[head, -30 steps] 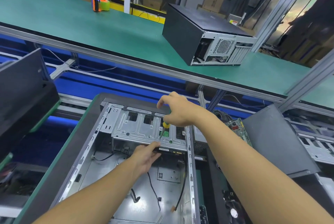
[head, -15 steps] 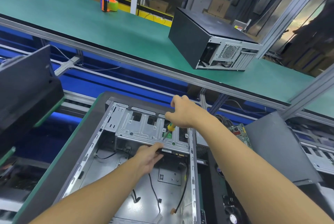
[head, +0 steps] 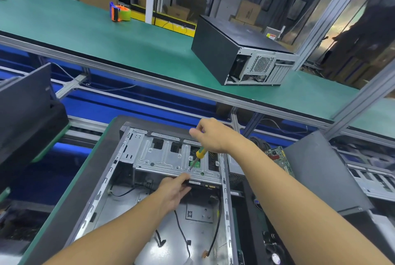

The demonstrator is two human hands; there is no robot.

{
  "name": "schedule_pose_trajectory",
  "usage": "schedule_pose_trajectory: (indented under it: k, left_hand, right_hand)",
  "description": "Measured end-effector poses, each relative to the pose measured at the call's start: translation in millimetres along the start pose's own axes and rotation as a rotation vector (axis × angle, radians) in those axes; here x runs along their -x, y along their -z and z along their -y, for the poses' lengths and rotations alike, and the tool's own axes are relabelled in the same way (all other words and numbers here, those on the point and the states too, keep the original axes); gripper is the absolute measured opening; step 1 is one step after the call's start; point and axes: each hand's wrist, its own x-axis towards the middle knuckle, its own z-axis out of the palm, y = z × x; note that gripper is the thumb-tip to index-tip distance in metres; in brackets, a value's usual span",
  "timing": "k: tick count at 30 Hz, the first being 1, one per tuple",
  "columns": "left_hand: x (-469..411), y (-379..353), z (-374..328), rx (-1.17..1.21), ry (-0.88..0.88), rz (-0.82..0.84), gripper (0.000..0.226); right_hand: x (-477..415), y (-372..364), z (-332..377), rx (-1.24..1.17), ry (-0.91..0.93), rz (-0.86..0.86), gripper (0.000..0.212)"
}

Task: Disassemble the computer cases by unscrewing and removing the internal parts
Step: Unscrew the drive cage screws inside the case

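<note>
Green belt surface [head: 85, 35], far side: closed black computer case [head: 215, 50] lying flat at right, orange-and-green tape dispenser [head: 119, 12] well apart at left.

Near centre: open grey steel computer case [head: 102, 187], side off, black cables loose on its floor. Silver sheet-metal drive cage [head: 162, 157] sits at its far end.

Right hand [head: 213, 136]: fingers curled round yellow-and-green-handled screwdriver [head: 199, 154], tilted, tip on the cage top near its near edge.

Left hand [head: 174, 189]: thumb along the cage's near edge, fingers tucked beneath, gripping it.

Right of case: green circuit board [head: 280, 157], dark grey side panel [head: 320, 170].
</note>
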Motion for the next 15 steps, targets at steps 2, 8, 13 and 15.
schedule_pose_trajectory:
  k: [2, 8, 13, 15]
  left_hand:
    - [0.9, -0.8, -0.6, -0.002, -0.003, -0.004, 0.013]
    - [1.0, -0.7, -1.3, -0.005, 0.005, -0.001, 0.009]
    - [-0.5, -0.3, -0.5, -0.004, 0.009, -0.007, 0.011]
    - [-1.0, -0.5, -0.7, -0.007, 0.011, -0.009, 0.013]
  right_hand:
    - [-2.1, -5.3, 2.1, 0.042, 0.042, -0.054, 0.019]
    - [-1.4, 1.0, 6.1, -0.092, 0.165, 0.103, 0.031]
    - [2.5, -8.8, 10.0, 0.278, 0.099, -0.129, 0.054]
    - [3.0, -12.0, 11.5, 0.427, 0.105, -0.201, 0.052]
